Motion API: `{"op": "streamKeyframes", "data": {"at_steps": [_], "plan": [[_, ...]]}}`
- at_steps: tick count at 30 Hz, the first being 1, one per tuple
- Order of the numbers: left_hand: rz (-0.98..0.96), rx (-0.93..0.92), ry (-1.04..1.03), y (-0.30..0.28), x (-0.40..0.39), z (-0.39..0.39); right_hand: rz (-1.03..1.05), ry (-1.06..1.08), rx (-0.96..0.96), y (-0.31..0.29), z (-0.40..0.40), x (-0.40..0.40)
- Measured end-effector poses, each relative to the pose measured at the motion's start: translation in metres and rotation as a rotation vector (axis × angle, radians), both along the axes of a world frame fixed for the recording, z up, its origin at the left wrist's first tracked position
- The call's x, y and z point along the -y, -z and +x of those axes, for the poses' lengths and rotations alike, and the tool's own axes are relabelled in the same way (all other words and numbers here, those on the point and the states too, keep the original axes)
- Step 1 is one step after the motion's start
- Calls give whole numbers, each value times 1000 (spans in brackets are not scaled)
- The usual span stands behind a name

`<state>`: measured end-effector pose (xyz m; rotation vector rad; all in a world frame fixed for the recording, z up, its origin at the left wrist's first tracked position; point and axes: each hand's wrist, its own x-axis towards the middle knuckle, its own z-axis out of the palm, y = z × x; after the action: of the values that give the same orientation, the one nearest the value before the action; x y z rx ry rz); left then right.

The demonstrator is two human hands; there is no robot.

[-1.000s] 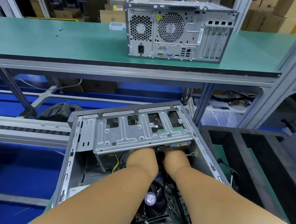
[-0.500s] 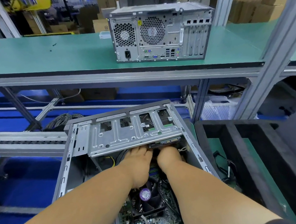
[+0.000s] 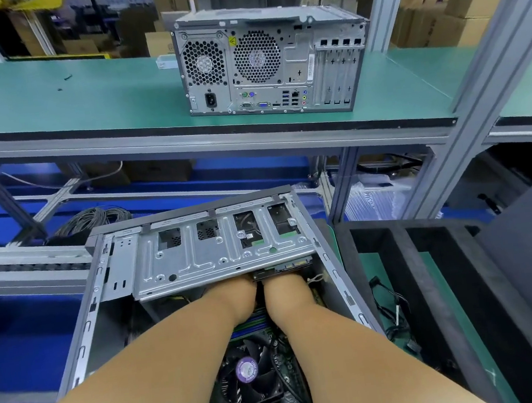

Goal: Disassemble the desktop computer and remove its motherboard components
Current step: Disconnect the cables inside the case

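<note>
Computer (image 3: 84, 332) lies open at 6 o'clock, drive cage (image 3: 221, 255) at its 12. Left hand (image 3: 235, 298) and right hand (image 3: 284, 293) reach under it (fingers hidden, grip unclear); fan (image 3: 249, 378) sits between the forearms. Second tower (image 3: 271, 61) stands at 12 o'clock.

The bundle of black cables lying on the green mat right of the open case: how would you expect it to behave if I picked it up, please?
The black cables look thin and loosely tangled, so they would probably droop limply and feel light. Their connector ends would likely dangle and might snag on the black tray beside them.
</note>
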<state>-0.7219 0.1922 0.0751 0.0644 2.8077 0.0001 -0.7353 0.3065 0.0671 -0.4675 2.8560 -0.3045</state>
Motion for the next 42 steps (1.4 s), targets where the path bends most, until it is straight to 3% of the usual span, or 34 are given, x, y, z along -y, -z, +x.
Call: {"op": "streamKeyframes", "data": {"at_steps": [16,20,28,32,38,42], "plan": [[129,32,-60,-3,-5,-4,53,-48,-41,7,-1,-7],[77,-24,-49,-9,-5,-3,72,-45,-33,9,-2,-6],[176,62,-84,-8,-5,-1,75,-49,11,11,-3,-7],[133,120,-35,-7,1,-4,101,-98,1,10,-1,-6],[132,73,-31,-9,3,-4,60,-122,-44,5,2,-7],[167,-66,-86,-15,17,-1,86,-106,-39,0,-2,1]]}}
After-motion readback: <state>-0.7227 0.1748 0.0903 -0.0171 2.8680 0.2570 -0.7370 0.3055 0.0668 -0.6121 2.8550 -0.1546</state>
